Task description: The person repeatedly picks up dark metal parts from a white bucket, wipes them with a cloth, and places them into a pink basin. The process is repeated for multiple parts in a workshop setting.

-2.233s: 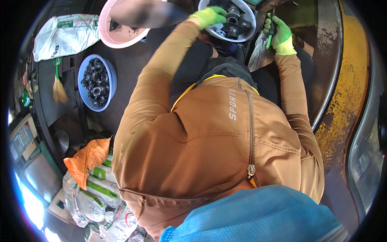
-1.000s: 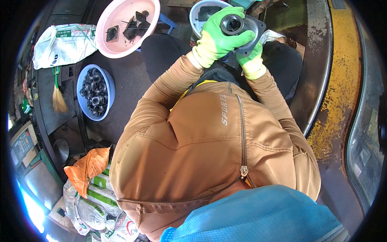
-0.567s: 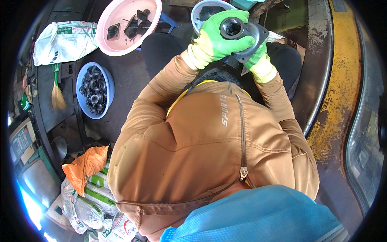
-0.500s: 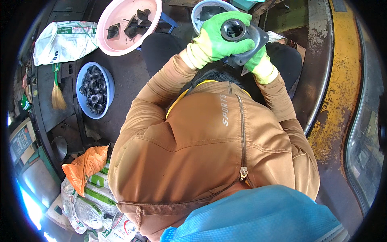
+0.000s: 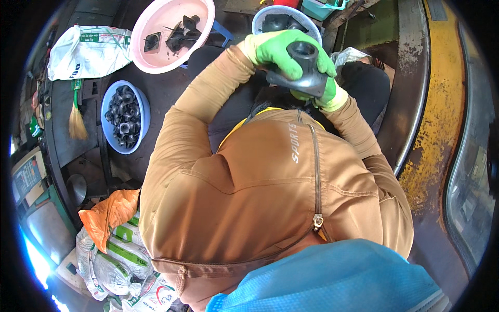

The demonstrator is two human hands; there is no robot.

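Note:
Both gloved hands hold a black moulded rubber part (image 5: 305, 82), which has a round open neck and a wide square flange. Its neck points up and the flange is tilted. My left hand (image 5: 280, 51), in a green and yellow glove, grips around the neck from above, fingers closed. Under the flange on the right side, my right hand (image 5: 331, 94) supports the part, and most of its fingers are hidden. Just beyond the hands stands a light blue basket (image 5: 256, 23) with larger black rubber parts (image 5: 280, 23) in it.
A pink basin (image 5: 139, 31) holds several black pieces. Left of me, a blue basin (image 5: 147, 112) is filled with small black parts. A white sack (image 5: 86, 57), hand broom (image 5: 78, 122) and filled bags (image 5: 119, 260) lie leftward. A yellow, rusty machine frame (image 5: 431, 130) borders my right.
The rubber part has tipped, so its flange now slants toward me. My left hand has shifted its hold around the neck, with the left elbow farther out. My right hand has moved slightly lower.

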